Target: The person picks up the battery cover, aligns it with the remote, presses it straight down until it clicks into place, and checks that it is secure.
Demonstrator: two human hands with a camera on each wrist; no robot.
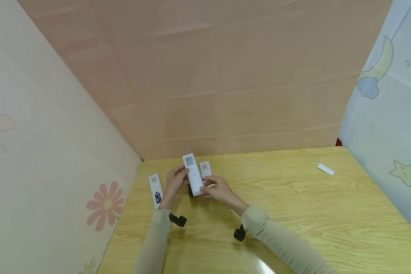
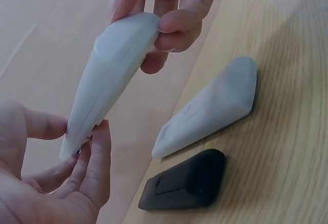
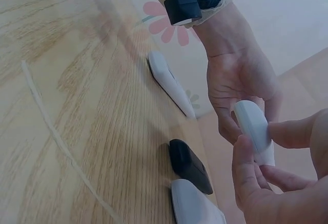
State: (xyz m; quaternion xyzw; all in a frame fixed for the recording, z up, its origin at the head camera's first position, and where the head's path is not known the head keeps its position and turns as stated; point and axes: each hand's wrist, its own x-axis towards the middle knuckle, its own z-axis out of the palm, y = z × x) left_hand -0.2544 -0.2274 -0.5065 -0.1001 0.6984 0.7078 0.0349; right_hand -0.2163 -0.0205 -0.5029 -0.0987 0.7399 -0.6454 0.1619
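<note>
A white remote control (image 1: 194, 174) is held above the table between both hands, its back with a printed label facing up. My left hand (image 1: 174, 182) pinches it by the labelled end, thumb on one side and fingers on the other. My right hand (image 1: 220, 189) grips the opposite, thicker end between thumb and fingers. Below it on the table lie a black remote control (image 2: 182, 180) and a second white remote control (image 2: 210, 108), side by side. Left of the left hand is a third white remote control (image 1: 155, 190) with a dark battery bay exposed.
A small white battery cover (image 1: 325, 169) lies far right on the wooden table (image 1: 277, 198). A thin pale strip (image 3: 56, 137) runs along the tabletop near the hands. Fabric-like walls stand behind and at both sides.
</note>
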